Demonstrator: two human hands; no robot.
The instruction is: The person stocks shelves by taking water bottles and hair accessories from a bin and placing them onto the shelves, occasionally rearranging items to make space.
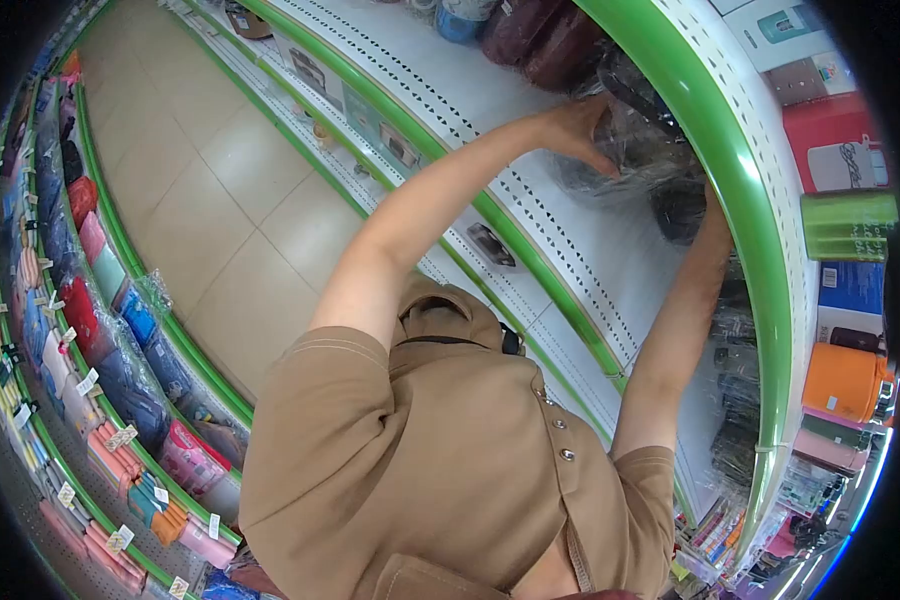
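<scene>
My left hand [578, 135] is at the upper right, on a lower shelf. Its thumb and fingers curve round the near end of a dark item in crinkled clear plastic [650, 140]. A black wrapped item [678, 210] lies just below it on the white perforated shelf [560, 220]. My right arm reaches up along the right side, and only the edge of my right hand [714, 212] shows beside the wrapped items. Its fingers are hidden behind the green shelf edge [735, 170]. Dark red wrapped items [540, 40] lie beyond my left hand.
Dark wrapped packs [735, 400] line the shelf below my right forearm. Boxes and an orange container [845, 382] stand on the upper shelf at right. Across the tiled floor [240, 180], another rack holds folded packaged goods [90, 310].
</scene>
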